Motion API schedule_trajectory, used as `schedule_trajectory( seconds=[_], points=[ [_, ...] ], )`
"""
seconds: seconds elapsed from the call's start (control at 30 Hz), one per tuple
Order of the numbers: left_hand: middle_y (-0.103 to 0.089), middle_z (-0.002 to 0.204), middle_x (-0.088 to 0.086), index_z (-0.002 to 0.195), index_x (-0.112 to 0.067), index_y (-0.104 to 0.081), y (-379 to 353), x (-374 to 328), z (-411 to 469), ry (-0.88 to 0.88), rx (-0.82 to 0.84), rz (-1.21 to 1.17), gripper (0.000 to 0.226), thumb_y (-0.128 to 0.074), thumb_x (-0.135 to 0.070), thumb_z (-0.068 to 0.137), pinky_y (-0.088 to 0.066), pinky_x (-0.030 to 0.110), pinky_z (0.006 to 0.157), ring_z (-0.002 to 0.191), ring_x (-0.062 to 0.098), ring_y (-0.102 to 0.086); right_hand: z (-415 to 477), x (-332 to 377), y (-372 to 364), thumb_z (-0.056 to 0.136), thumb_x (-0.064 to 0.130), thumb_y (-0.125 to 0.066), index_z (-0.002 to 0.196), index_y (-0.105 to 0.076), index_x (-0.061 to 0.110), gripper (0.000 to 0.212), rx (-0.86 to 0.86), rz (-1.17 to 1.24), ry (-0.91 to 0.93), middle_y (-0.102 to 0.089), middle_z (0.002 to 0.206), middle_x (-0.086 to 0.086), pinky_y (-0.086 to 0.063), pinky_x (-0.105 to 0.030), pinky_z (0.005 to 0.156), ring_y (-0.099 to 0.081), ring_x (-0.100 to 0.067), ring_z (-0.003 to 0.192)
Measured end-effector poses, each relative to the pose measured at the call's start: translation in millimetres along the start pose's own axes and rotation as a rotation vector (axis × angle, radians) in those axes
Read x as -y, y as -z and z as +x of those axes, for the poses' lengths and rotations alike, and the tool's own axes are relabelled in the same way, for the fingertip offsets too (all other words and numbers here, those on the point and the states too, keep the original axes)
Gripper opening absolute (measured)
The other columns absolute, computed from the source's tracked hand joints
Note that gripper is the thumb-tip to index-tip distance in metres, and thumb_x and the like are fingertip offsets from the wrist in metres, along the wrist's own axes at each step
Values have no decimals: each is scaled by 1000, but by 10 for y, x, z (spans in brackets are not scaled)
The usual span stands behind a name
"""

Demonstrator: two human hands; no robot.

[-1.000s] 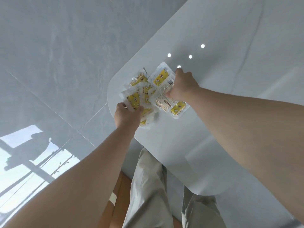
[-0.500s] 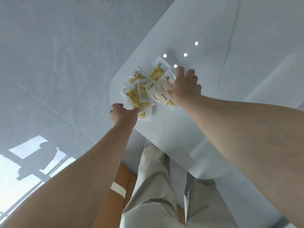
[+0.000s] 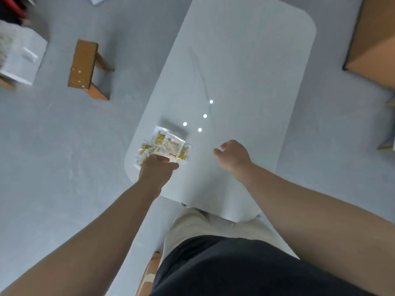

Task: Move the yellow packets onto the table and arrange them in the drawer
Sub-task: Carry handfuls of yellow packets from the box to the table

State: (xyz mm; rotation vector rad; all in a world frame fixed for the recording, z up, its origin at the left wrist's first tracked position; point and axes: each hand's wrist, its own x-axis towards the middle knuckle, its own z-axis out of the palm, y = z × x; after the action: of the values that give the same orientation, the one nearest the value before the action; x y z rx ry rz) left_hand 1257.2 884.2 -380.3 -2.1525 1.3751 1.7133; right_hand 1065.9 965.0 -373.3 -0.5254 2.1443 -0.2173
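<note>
A loose pile of several yellow packets (image 3: 168, 146) in clear wrappers lies near the left corner of the white table (image 3: 235, 71). My left hand (image 3: 157, 168) lies over the pile's near edge, its fingers curled round the nearest packets. My right hand (image 3: 232, 155) hovers over bare table to the right of the pile, apart from it, fingers loosely curled and holding nothing. No drawer shows in this view.
A wooden stool (image 3: 85, 67) stands on the grey floor to the left of the table. A white box (image 3: 20, 58) sits at the far left. A brown cabinet (image 3: 376, 39) fills the upper right corner. Four light spots reflect on the tabletop behind the pile.
My right hand has let go of the packets and drawn back to the right. My left hand has moved onto the pile's near edge. The view has pulled back, showing more of the room.
</note>
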Motion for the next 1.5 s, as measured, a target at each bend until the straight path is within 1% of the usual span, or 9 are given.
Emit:
schedule_trajectory(
  seconds=[0.13,0.17,0.23,0.33,0.47,0.6,0.77,1.1,1.5],
  points=[
    [-62,98,5,107,-14,-62,-375,-411,-349,-113,129,96,30,-78,-19,83,-49,35,77,88,23,-59,-336,-448,376,102,30,-54,129,-61,7,36,-79,260,-85,-60,131,-5,-45,-30,104,-59,-24,121],
    [-63,96,5,105,-12,-63,-500,-511,-427,-139,153,127,27,-78,-19,83,-48,33,72,83,23,-58,-398,-581,459,101,30,-54,121,-64,7,31,-106,321,-109,-62,120,-6,-48,-32,100,-61,-24,109],
    [-61,92,5,96,-11,-61,-784,-711,-607,-189,212,190,18,-75,-15,85,-46,29,65,77,24,-55,-497,-859,627,99,27,-56,102,-67,1,29,-164,475,-199,-55,88,-8,-48,-30,73,-53,-23,79],
    [-57,90,7,91,-12,-59,-1302,-951,-947,-245,303,298,12,-71,-12,88,-43,29,64,77,25,-51,-700,-1345,889,96,24,-59,83,-63,1,27,-221,730,-313,-49,74,-9,-44,-34,66,-47,-22,73],
    [-58,92,7,96,-10,-61,-1923,-1150,-1369,-324,405,406,9,-68,-12,90,-45,32,68,79,24,-54,-961,-1913,1207,98,27,-58,73,-52,21,26,-278,956,-395,-57,82,-3,-52,-32,67,-58,-23,82],
    [-64,101,5,106,-9,-64,-2700,-1234,-1892,-401,456,465,16,-68,-14,91,-49,30,67,83,21,-62,-1076,-2695,1500,98,24,-60,79,-58,11,23,-366,1169,-495,-59,80,-8,-50,-34,64,-57,-24,76],
    [-64,105,6,100,-11,-63,-3684,-1133,-2414,-397,456,469,8,-66,-14,93,-51,30,69,86,21,-64,-1085,-3646,1886,100,25,-58,104,-62,3,23,-393,1317,-502,-61,88,-10,-51,-33,63,-59,-18,70],
    [-61,99,7,100,-13,-64,-5651,-1054,-3426,-327,482,507,7,-68,-16,94,-48,31,66,78,21,-61,-1301,-5591,2812,101,28,-57,100,-60,6,22,-412,1450,-570,-61,88,-10,-49,-31,62,-58,-23,78],
    [-64,106,6,102,-13,-66,-7223,-1689,-3913,-400,587,617,8,-67,-15,94,-51,33,65,85,22,-65,-1191,-6680,3807,102,26,-55,99,-58,7,20,-511,1598,-594,-60,92,-7,-50,-35,73,-59,-22,82]
  ],
)
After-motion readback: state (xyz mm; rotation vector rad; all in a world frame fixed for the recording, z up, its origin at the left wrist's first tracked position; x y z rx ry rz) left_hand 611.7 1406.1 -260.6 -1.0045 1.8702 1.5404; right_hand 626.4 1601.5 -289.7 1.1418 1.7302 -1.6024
